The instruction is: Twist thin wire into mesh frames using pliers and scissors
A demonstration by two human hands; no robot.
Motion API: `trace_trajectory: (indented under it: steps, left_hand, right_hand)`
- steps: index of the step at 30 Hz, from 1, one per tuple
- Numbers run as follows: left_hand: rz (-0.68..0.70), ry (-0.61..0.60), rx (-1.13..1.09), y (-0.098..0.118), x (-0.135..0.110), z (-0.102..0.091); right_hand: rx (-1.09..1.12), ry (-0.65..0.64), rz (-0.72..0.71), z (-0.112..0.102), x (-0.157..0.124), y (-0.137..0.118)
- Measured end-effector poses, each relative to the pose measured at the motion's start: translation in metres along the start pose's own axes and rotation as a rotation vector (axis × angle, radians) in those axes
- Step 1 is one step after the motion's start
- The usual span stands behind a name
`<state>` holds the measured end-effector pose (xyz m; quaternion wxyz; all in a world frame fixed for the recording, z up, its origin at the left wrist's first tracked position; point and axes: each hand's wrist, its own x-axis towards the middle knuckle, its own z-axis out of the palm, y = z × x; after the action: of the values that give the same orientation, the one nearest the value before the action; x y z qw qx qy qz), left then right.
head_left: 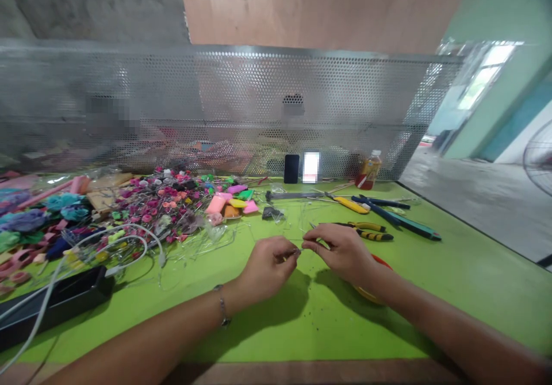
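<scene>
My left hand (269, 267) is closed in a pinch above the green tabletop (267, 330), and a tiny dark tip shows at its fingertips. Close by on the right, my right hand (340, 253) also pinches, thumb against fingers. What lies between the fingertips is too small and thin to name. A red and yellow curved thing (370, 296) is partly hidden beneath my right wrist. Just beyond that hand lie pliers with yellow and black handles (373, 231). Thin wires (215, 244) are scattered to the left of my hands, and small dark specks dot the surface below them.
Many pink and purple small flower-like pieces on wires (150, 204) cover the left side, beside colourful soft lumps (218, 203). A black box (56, 304) with white cables sits front left. Farther back are a dark phone (291, 169), a bottle (370, 169) and blue-handled tools (383, 210).
</scene>
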<state>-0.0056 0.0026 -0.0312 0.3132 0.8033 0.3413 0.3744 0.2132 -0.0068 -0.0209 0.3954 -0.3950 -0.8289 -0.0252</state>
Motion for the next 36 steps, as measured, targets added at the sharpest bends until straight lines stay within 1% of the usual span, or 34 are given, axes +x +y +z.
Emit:
trace_trajectory:
  steps: [2,3,4,5,6,8,10,11,14,18,20,21,22,24,26,27,28,29,30,31,32,34,36]
  left_hand:
    - [0.128,-0.004,0.123,-0.001,-0.001,-0.002]
    - [0.153,-0.006,0.149,0.000,-0.001,-0.002]
    - [0.144,-0.005,0.148,0.000,0.000,-0.003]
    - [0.100,-0.004,0.118,0.001,0.001,-0.003]
    - [0.028,-0.009,0.058,0.002,0.002,-0.004]
    - [-0.146,-0.039,-0.126,0.003,0.005,-0.005]
    - [-0.287,-0.067,-0.313,0.004,0.008,-0.006]
    - [-0.330,-0.068,-0.384,0.004,0.009,-0.007]
    - [-0.375,-0.053,-0.494,0.004,0.011,-0.009]
    - [-0.362,-0.070,-0.481,0.008,0.012,-0.010]
    - [-0.311,-0.062,-0.407,0.011,0.010,-0.011]
    - [-0.250,-0.046,-0.329,0.013,0.009,-0.012]
    - [-0.161,-0.026,-0.222,0.014,0.008,-0.013]
    - [0.078,0.015,0.063,0.018,0.006,-0.017]
    - [0.317,0.014,0.358,0.021,0.003,-0.022]
    - [0.405,-0.004,0.466,0.022,0.002,-0.024]
    - [0.463,-0.025,0.537,0.023,0.002,-0.025]
    - [0.487,-0.039,0.569,0.024,0.001,-0.026]
    - [0.474,-0.039,0.559,0.024,0.002,-0.026]
    - [0.430,-0.022,0.508,0.025,0.003,-0.025]
    - [0.356,0.006,0.423,0.025,0.004,-0.023]
    - [0.130,0.046,0.165,0.024,0.008,-0.020]
    - [-0.148,0.004,-0.142,0.023,0.012,-0.018]
  right_hand:
    - [-0.008,-0.012,0.070,0.000,-0.001,-0.001]
    - [-0.009,-0.007,0.075,0.001,-0.002,-0.001]
    - [-0.007,0.004,0.053,0.001,-0.002,0.000]
    - [-0.006,0.019,0.008,0.002,-0.003,0.001]
    - [-0.008,0.041,-0.052,0.003,-0.003,0.002]
    - [-0.035,0.090,-0.164,0.005,-0.003,0.003]
    - [-0.097,0.120,-0.230,0.005,-0.002,0.002]
    - [-0.136,0.121,-0.256,0.004,-0.001,0.002]
    - [-0.260,0.085,-0.330,0.000,0.001,0.000]
    - [-0.338,0.057,-0.351,-0.004,0.000,-0.003]
    - [-0.348,0.057,-0.342,-0.005,0.000,-0.006]
    - [-0.353,0.061,-0.335,-0.005,0.000,-0.008]
    - [-0.358,0.065,-0.328,-0.006,0.001,-0.011]
    - [-0.352,0.060,-0.319,-0.007,0.002,-0.017]
    - [-0.320,0.038,-0.300,-0.008,0.003,-0.022]
    - [-0.297,0.023,-0.278,-0.009,0.004,-0.023]
    - [-0.271,0.007,-0.250,-0.009,0.004,-0.025]
    - [-0.247,-0.007,-0.224,-0.010,0.004,-0.025]
    - [-0.226,-0.018,-0.209,-0.011,0.005,-0.025]
    - [-0.213,-0.021,-0.207,-0.012,0.005,-0.024]
    - [-0.212,-0.017,-0.215,-0.012,0.006,-0.022]
    - [-0.230,-0.014,-0.247,-0.014,0.007,-0.018]
    - [-0.245,-0.028,-0.269,-0.015,0.007,-0.013]
